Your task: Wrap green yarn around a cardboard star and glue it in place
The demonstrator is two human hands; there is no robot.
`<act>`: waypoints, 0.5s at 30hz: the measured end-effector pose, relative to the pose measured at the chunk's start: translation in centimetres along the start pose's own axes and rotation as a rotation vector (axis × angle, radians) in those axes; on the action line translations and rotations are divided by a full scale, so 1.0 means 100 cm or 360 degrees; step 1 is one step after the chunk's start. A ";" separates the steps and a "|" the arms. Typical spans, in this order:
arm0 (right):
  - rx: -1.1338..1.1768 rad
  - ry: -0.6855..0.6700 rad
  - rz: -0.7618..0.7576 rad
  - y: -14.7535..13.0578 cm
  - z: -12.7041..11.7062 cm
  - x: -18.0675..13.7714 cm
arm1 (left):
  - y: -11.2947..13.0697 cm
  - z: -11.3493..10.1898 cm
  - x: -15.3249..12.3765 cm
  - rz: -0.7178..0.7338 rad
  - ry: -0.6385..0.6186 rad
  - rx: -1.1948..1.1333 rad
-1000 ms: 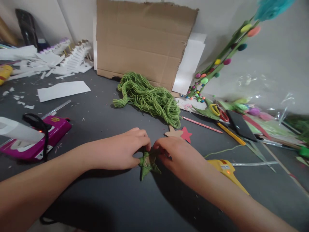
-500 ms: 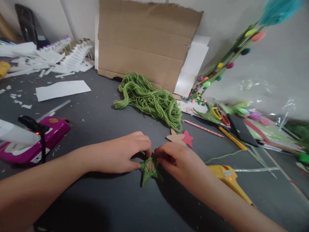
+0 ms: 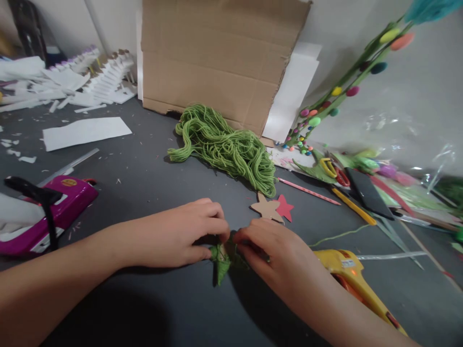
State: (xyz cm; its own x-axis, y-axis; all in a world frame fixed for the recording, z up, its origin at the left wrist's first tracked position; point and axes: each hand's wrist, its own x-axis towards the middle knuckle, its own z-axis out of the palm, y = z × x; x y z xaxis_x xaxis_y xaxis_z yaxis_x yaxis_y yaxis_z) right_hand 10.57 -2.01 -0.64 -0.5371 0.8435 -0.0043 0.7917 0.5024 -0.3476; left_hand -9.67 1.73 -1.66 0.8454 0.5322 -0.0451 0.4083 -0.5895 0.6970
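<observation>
A dark grey desk (image 3: 152,299) carries green yarn (image 3: 226,147) before cardboard (image 3: 217,58) at its far edge, a pink glue gun (image 3: 54,212) at left, a yellow one (image 3: 358,284) at right, two paper stars (image 3: 273,208) mid-desk, white scraps (image 3: 85,132) far left.

No text, brand or number is showing clearly enough to read. A round yellow sticker is sitting on the pink glue gun (image 3: 54,212) and a small white label on the yellow glue gun (image 3: 356,279), but the print on both is staying too blurred to make out.
</observation>
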 end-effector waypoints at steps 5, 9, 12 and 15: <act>-0.0027 -0.0032 -0.0046 0.000 0.001 0.000 | -0.001 0.001 0.000 -0.0008 -0.0022 0.0020; -0.0048 -0.0076 -0.0054 0.002 0.001 0.000 | -0.002 0.001 0.001 -0.0017 -0.0014 0.0023; -0.0074 -0.0092 -0.0080 0.003 0.002 -0.001 | -0.002 0.002 0.001 -0.0019 0.0002 0.0005; -0.0100 -0.0089 -0.0130 0.003 0.003 -0.003 | -0.002 0.002 0.000 -0.0035 0.0005 -0.0007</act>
State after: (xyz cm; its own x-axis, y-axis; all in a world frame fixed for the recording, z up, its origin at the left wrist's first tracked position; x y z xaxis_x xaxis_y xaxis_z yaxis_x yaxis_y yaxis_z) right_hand 10.90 -2.12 -1.04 -0.6145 0.7883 -0.0313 0.7604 0.5812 -0.2897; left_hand -9.63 1.72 -1.95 0.8352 0.5469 -0.0578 0.4250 -0.5751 0.6991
